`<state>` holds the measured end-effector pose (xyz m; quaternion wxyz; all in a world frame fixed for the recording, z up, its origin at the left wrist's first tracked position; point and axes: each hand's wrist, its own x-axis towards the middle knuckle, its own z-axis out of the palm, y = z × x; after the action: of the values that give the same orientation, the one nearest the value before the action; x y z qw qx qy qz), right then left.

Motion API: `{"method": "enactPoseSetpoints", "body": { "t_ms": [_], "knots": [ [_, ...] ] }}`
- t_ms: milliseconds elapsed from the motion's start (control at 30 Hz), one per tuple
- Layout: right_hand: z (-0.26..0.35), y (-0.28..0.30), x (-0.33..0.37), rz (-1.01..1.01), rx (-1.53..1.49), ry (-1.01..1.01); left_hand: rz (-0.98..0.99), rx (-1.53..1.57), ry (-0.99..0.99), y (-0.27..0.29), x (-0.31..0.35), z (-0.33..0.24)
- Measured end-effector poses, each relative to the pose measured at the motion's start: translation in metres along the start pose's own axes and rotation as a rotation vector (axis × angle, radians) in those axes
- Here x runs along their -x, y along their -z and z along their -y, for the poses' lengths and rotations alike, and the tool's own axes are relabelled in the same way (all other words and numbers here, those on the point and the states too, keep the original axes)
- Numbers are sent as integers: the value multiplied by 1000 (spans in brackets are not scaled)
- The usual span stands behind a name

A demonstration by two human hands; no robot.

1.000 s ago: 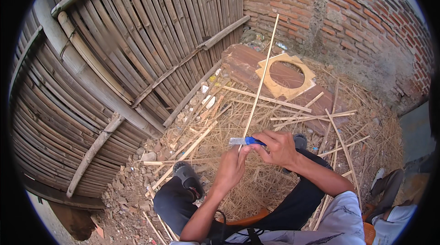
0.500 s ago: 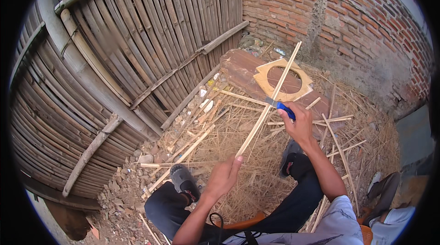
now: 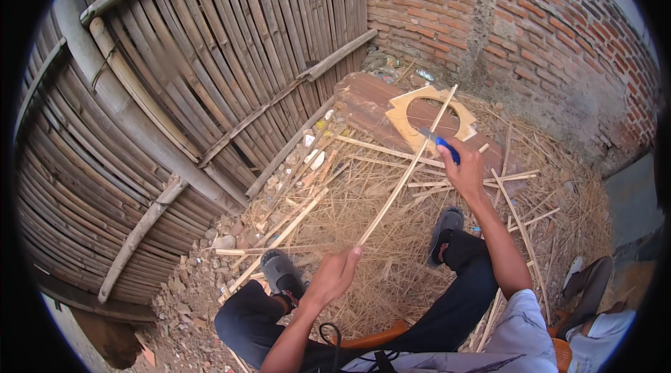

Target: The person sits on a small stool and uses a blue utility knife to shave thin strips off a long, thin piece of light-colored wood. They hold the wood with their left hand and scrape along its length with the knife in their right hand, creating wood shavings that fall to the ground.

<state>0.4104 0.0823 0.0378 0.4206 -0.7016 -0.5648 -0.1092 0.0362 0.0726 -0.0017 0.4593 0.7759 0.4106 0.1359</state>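
My left hand [image 3: 334,274] is closed round the near end of a long, thin bamboo strip [image 3: 395,195]. The strip slants up and away to the right, its far end above a flat wooden piece with a round hole [image 3: 398,116]. In my right hand [image 3: 463,167] is a knife with a blue handle [image 3: 448,149]. Its grey blade lies against the strip, well along toward the far end. Loose bamboo strips [image 3: 514,179] lie beyond and beside my right hand.
A brown board [image 3: 363,102] lies under the holed piece. Straw-like shavings [image 3: 391,282] cover the ground between my feet. A bamboo fence [image 3: 279,38] stands left, a brick wall [image 3: 426,10] at the back. Another person's leg [image 3: 588,289] shows at right.
My right hand and the knife have moved up along the strip, away from my left hand. The strip's far end has dropped lower, and my left hand has shifted slightly down.
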Motion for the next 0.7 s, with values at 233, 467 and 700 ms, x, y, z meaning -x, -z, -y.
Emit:
{"method": "enactPoseSetpoints", "body": {
  "t_ms": [233,467,700],
  "knots": [
    [-86,25,-10,-176,27,-284,26,-61,-18,0,7,14],
    [-46,18,11,-62,-202,-271,-199,11,-52,5,-1,19],
    [76,24,49,244,-327,137,-164,294,-24,-2,-12,-5]
  ]
}}
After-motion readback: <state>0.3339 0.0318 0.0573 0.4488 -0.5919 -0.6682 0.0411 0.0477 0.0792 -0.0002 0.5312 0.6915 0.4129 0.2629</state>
